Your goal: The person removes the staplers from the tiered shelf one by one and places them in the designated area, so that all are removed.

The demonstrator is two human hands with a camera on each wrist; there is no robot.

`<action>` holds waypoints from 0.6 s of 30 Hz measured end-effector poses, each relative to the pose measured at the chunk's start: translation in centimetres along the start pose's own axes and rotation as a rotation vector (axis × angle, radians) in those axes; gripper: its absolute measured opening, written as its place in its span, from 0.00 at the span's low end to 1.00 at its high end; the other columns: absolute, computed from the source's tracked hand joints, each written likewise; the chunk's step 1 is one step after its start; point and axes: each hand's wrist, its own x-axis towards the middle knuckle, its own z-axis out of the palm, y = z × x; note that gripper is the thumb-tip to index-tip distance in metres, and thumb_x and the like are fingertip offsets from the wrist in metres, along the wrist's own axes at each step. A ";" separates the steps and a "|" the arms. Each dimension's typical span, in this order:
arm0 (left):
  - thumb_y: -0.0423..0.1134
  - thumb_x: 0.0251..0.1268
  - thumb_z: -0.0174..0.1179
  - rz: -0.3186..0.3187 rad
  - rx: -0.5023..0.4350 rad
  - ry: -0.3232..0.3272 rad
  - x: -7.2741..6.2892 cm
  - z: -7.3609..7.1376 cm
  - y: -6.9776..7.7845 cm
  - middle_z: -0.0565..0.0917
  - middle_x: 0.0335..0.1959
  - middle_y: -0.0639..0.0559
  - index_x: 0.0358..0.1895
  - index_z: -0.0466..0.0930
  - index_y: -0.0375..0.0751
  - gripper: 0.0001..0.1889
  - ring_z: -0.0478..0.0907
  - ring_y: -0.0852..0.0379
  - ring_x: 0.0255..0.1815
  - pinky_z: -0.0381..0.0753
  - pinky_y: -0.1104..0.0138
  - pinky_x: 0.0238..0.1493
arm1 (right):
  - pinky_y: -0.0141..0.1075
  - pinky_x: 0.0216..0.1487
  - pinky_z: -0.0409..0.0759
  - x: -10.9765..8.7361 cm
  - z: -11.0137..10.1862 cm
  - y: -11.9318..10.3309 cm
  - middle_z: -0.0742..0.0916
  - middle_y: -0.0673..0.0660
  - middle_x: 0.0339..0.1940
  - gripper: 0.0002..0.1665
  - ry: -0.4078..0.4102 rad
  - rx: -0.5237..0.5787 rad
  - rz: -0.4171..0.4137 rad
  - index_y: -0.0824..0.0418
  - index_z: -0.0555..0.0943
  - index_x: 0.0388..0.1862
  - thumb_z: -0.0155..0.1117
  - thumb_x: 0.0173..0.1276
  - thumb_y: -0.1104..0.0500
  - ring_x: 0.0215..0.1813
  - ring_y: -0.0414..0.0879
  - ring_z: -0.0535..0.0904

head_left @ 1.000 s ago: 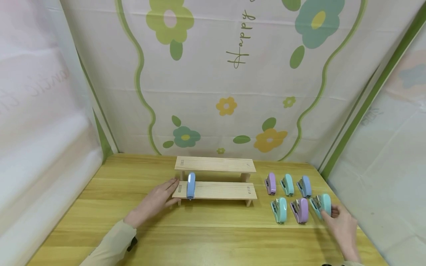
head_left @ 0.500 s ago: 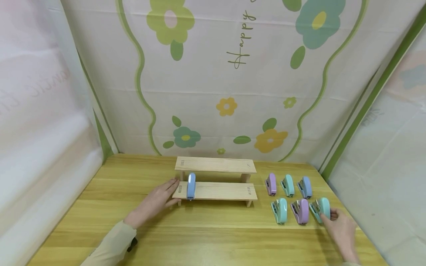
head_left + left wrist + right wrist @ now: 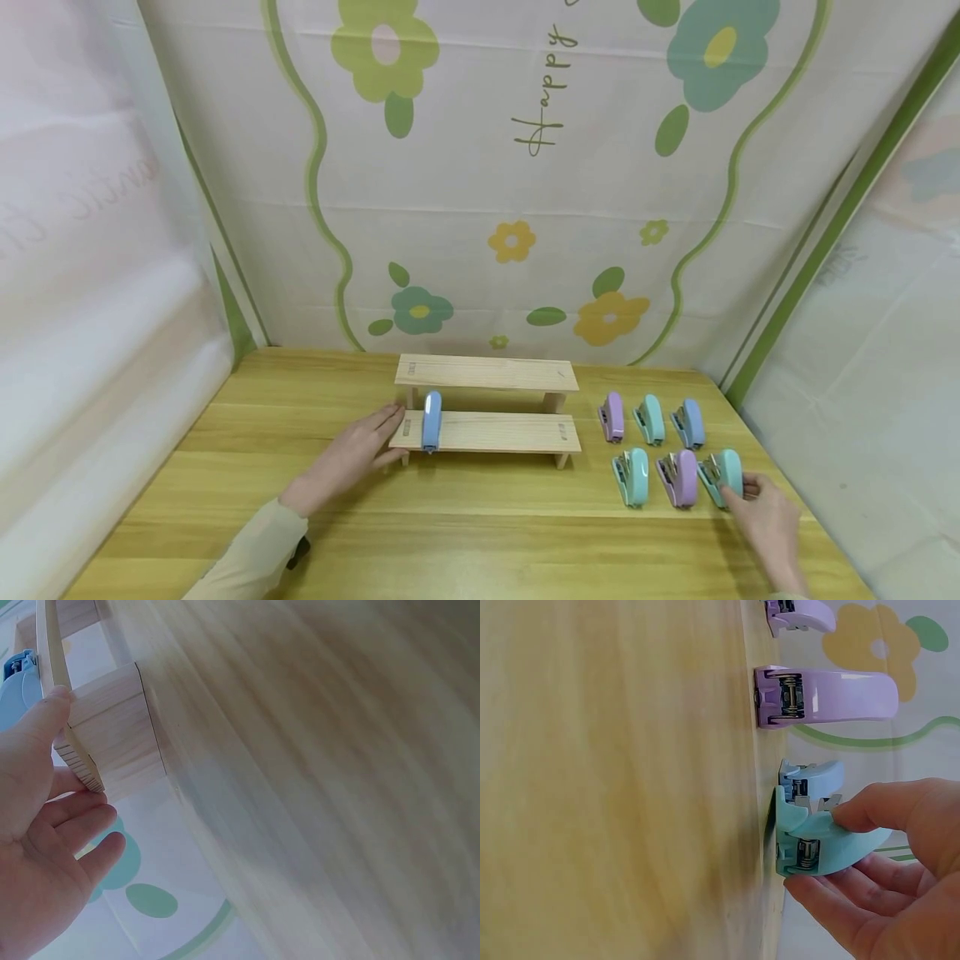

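At the right of the head view, my right hand [image 3: 767,510] pinches a teal stapler [image 3: 730,473] by its top between thumb and fingers. In the right wrist view this teal stapler [image 3: 832,844] is upright, its base right at the tabletop. My left hand [image 3: 351,454] is at the left end of a two-tier wooden shelf [image 3: 495,431]. The left wrist view shows the thumb [image 3: 51,712] on the lower board's edge and fingers [image 3: 82,829] round its end. A blue stapler [image 3: 431,421] stands on the lower board near that hand.
Left of the held stapler stand a purple stapler [image 3: 681,479] and another teal stapler [image 3: 634,477]. Behind them is a row with a purple stapler [image 3: 613,417], a teal one [image 3: 651,419] and a blue one [image 3: 691,423]. Flowered cloth [image 3: 450,183] encloses the wooden table [image 3: 450,533].
My right hand has brought the teal stapler slightly left and down, level with the front row's other two staplers. The left hand stays at the shelf's end.
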 end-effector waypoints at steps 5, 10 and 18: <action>0.49 0.59 0.70 -0.001 -0.002 0.005 0.0 0.1 0.0 0.77 0.63 0.30 0.64 0.72 0.24 0.38 0.80 0.37 0.61 0.85 0.53 0.59 | 0.25 0.30 0.72 0.0 0.0 0.1 0.87 0.75 0.44 0.25 -0.005 -0.001 0.007 0.77 0.78 0.50 0.69 0.61 0.59 0.38 0.59 0.85; 0.49 0.59 0.70 0.005 0.002 0.009 -0.1 0.1 0.0 0.77 0.63 0.29 0.64 0.72 0.24 0.38 0.80 0.37 0.61 0.85 0.54 0.59 | 0.31 0.33 0.73 -0.1 0.1 0.1 0.87 0.75 0.44 0.24 -0.003 0.001 0.009 0.77 0.78 0.49 0.69 0.60 0.60 0.39 0.62 0.84; 0.49 0.59 0.70 0.005 0.000 0.011 -0.1 0.1 0.0 0.78 0.62 0.29 0.64 0.72 0.23 0.37 0.80 0.37 0.60 0.85 0.54 0.58 | 0.42 0.37 0.79 -0.1 0.2 0.1 0.86 0.76 0.43 0.24 -0.002 0.000 0.012 0.78 0.78 0.49 0.68 0.59 0.61 0.40 0.65 0.84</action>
